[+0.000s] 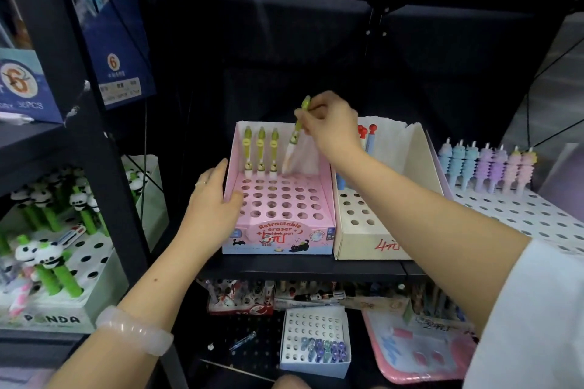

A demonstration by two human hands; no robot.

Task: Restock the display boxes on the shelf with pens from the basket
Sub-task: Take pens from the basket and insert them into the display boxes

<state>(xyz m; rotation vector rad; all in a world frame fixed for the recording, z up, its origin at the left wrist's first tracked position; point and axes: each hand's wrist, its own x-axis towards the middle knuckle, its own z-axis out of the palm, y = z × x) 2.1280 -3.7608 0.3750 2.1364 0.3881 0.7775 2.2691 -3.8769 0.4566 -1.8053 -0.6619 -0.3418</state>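
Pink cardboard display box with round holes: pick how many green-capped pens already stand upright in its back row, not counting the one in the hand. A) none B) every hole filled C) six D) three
D, since three green-capped pens stand side by side at the back left of the pink cardboard display box, while the right hand holds a fourth pen tilted above the next hole.

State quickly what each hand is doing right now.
Left hand: open, resting on the pink cardboard display box.
Right hand: pinching a yellow-green pen.
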